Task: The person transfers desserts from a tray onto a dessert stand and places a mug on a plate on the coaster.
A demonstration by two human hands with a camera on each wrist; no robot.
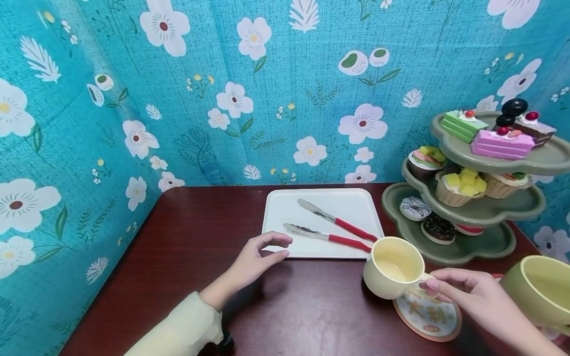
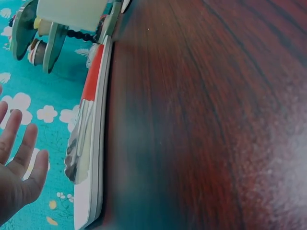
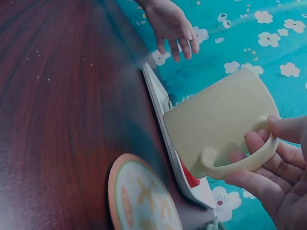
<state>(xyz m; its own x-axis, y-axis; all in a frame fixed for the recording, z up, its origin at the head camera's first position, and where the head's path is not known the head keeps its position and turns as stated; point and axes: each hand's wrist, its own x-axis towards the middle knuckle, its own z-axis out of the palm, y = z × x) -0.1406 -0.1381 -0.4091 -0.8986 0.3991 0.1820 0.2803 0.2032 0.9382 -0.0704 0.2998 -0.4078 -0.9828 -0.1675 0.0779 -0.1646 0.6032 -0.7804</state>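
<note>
A pale yellow mug (image 1: 386,277) is held by its handle in my right hand (image 1: 478,291), off the table beside a round printed coaster (image 1: 429,316). The right wrist view shows the thumb and fingers curled about the mug's handle (image 3: 244,165). My left hand (image 1: 256,257) hovers by the near left edge of a white tray (image 1: 278,210), its fingers loosely bent and nothing between them. On the tray lie red-handled metal tongs (image 1: 343,241), their ends partly behind the mug.
At the right back stands a green three-tier stand (image 1: 494,212) with toy cakes, cupcakes and donuts. A second yellow mug (image 1: 541,291) sits at the right edge, near my right wrist. Blue floral cloth (image 1: 276,99) hangs behind the dark wooden table (image 1: 196,222).
</note>
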